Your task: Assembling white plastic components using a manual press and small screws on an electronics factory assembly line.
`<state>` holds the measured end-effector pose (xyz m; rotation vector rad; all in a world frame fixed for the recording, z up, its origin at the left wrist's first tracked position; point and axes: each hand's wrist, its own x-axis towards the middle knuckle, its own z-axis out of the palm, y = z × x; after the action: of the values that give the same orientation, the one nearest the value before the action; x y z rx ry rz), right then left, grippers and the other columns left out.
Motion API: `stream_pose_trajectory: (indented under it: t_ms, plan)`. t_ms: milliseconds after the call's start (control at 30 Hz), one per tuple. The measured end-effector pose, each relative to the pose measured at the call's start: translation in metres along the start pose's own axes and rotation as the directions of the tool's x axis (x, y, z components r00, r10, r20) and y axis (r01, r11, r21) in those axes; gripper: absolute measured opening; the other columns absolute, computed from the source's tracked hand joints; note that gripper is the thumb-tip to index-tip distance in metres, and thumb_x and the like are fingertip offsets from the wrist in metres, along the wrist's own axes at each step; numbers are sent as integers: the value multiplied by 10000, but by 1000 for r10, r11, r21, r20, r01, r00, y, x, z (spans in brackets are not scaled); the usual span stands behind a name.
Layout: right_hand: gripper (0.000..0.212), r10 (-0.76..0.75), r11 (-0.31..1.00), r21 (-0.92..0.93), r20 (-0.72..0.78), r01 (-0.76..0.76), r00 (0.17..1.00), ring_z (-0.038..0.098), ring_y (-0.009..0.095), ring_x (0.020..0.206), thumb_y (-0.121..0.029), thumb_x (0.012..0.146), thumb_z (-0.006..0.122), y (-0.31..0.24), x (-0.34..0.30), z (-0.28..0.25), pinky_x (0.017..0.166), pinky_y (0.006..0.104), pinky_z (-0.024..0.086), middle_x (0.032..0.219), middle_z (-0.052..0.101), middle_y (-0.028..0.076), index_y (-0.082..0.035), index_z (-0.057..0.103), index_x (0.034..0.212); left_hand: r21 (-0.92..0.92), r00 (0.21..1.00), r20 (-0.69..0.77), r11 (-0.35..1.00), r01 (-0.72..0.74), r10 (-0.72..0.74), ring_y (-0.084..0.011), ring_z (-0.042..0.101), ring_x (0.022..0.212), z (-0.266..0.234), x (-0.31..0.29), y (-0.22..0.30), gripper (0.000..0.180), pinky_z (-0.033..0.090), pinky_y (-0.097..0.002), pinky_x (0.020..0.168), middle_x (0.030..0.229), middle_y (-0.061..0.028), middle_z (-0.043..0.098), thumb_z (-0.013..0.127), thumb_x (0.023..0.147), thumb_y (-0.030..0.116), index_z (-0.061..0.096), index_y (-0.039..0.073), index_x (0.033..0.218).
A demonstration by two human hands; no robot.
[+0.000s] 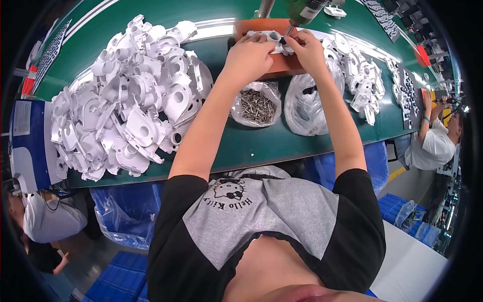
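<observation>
A white plastic housing [274, 36] lies on an orange block [286, 64] at the far middle of the bench. My left hand [251, 54] is closed over the housing's left end, fingers curled onto it. At its right side, my right hand [307, 49] pinches a small black piece [283, 40] against the housing. Just above those fingertips, a green power screwdriver [302, 11] points its bit downward. Between my forearms sits a clear bag of metal screws [257, 104]. Beside it, a second clear bag [306, 111] with a few dark bits is partly covered by my right forearm.
White plastic parts [136, 100] pile high on the left of the green bench [226, 146]; more parts [365, 80] lie on the right. Blue bins [123, 211] stand below the front edge. Other people [435, 141] work at both sides.
</observation>
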<state>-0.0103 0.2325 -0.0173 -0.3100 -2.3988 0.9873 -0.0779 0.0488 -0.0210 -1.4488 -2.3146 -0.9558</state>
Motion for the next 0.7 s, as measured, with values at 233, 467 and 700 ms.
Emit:
stream_pose_trajectory:
  t_ms: [233,467,700]
  plan:
    - [203,9,997,72,62,-13,998,530,193,670,-179,764,683,12,9,4,637,301,439,781,541,81,10,666,837,-19,993,101,998,66,-64,-303,574,1006,-9,3,4,201,482,-399,846,1110,-75,612,531,802,169,606,103,977]
    - [199,-11,999,36,224,3,974,546,179,715,-135,786,636,9,9,-18,674,293,445,853,550,85,-34,693,947,0,995,79,998,61,-61,-297,572,1024,-6,3,4,208,481,-400,852,1143,-91,604,532,798,181,610,120,981]
    - [213,36,995,92,139,-49,990,606,152,778,-106,840,537,44,34,-35,703,274,478,868,658,68,-50,685,983,46,995,64,996,70,-73,-303,558,1079,-6,-1,-2,251,477,-396,880,1210,-104,581,516,804,188,615,142,1029]
